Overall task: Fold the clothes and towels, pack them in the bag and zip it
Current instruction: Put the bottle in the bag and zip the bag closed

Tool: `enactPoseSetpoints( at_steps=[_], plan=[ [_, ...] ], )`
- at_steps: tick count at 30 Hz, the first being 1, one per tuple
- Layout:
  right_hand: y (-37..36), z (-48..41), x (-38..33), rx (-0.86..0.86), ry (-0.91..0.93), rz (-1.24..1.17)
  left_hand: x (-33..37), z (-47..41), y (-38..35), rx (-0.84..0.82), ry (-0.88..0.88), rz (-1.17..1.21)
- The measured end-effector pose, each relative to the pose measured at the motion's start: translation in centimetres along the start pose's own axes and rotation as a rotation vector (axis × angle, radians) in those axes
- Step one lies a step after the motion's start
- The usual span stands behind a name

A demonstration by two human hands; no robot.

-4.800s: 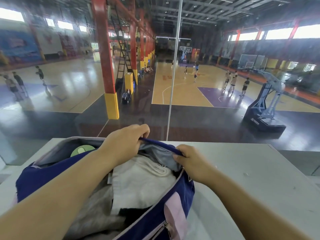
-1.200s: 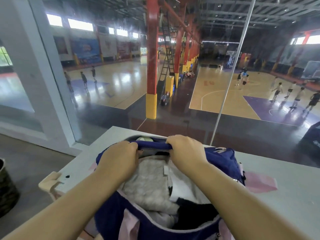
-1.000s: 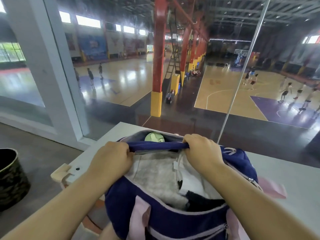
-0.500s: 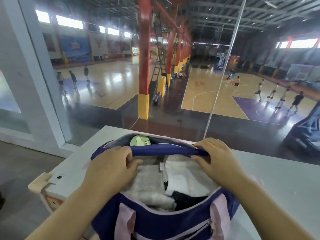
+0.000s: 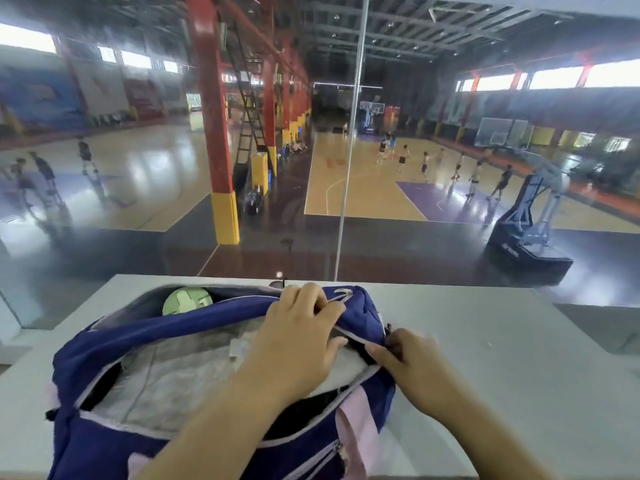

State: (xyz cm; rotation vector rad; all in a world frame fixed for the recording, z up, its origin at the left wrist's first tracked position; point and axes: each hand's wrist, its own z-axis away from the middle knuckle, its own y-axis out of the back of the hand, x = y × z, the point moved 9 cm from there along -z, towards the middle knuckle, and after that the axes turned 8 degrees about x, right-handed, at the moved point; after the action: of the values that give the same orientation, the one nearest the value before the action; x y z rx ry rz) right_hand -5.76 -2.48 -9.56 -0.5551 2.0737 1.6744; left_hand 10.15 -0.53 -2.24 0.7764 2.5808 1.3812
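Observation:
A navy bag (image 5: 145,336) with pink trim lies open on the white table (image 5: 502,341). Folded grey and white cloth (image 5: 180,372) fills it, with something black under my forearm. My left hand (image 5: 298,344) reaches across the opening and pinches the far rim of the bag near its right end. My right hand (image 5: 403,360) is closed on the bag's right end, where a small dark zipper pull (image 5: 387,329) shows just above my fingers. A pale green round thing (image 5: 187,301) sits in a separate far compartment.
A glass wall (image 5: 346,168) with a vertical metal seam rises right behind the table's far edge. Beyond it lies a sports hall with red pillars, courts and people. The table drops off at the left and near edges.
My left hand has slid right along the far rim to the bag's right end. My right hand has dropped from the rim to the end by the zipper pull. The view has turned right.

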Motion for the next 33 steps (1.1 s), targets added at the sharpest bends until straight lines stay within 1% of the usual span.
enactPoseSetpoints(
  at_steps=[3,6,8,11,13,16,19,20,22,24,27,30,31,33],
  plan=[
    [0.4,-0.2,0.2,-0.004,0.005,-0.051,0.9,-0.7,-0.9,-0.013,-0.037,-0.047],
    [1.1,-0.3,0.2,-0.003,0.032,-0.010,1.4,-0.6,-2.9,-0.162,-0.037,-0.064],
    [1.3,-0.2,0.4,-0.024,0.050,0.003,0.9,-0.3,-3.8,-0.227,-0.021,-0.111],
    [1.5,-0.3,1.4,-0.058,-0.003,-0.196,0.8,-0.4,-4.2,-0.247,-0.002,-0.100],
    [1.9,-0.3,1.4,-0.088,-0.003,-0.320,1.0,-0.4,-4.1,-0.246,-0.004,-0.050],
    [2.7,-0.2,0.8,-0.141,0.013,-0.467,2.5,-0.5,-3.5,-0.225,-0.012,0.128],
    [3.1,-0.2,0.6,-0.162,-0.019,-0.569,4.2,-0.9,-3.6,-0.223,-0.010,0.270],
    [3.1,-0.3,0.7,-0.157,-0.035,-0.581,4.6,-1.0,-3.8,-0.221,-0.012,0.264],
    [3.2,-0.4,0.8,-0.147,-0.061,-0.589,5.3,-1.3,-4.3,-0.219,-0.023,0.175],
    [3.1,-0.2,0.6,-0.173,-0.070,-0.603,5.8,-1.7,-4.4,-0.171,-0.019,0.107],
    [2.4,0.0,0.8,-0.238,-0.106,-0.666,5.8,-1.9,-4.4,-0.125,0.034,0.109],
    [2.5,-0.3,1.8,-0.197,-0.143,-0.725,5.3,-1.7,-4.4,-0.126,0.104,0.144],
    [2.7,-0.4,2.0,-0.165,-0.122,-0.703,5.1,-1.6,-4.4,-0.126,0.136,0.154],
    [3.0,-0.5,1.6,-0.114,0.004,-0.535,4.7,-1.4,-4.3,-0.128,0.197,0.191]
  ],
)
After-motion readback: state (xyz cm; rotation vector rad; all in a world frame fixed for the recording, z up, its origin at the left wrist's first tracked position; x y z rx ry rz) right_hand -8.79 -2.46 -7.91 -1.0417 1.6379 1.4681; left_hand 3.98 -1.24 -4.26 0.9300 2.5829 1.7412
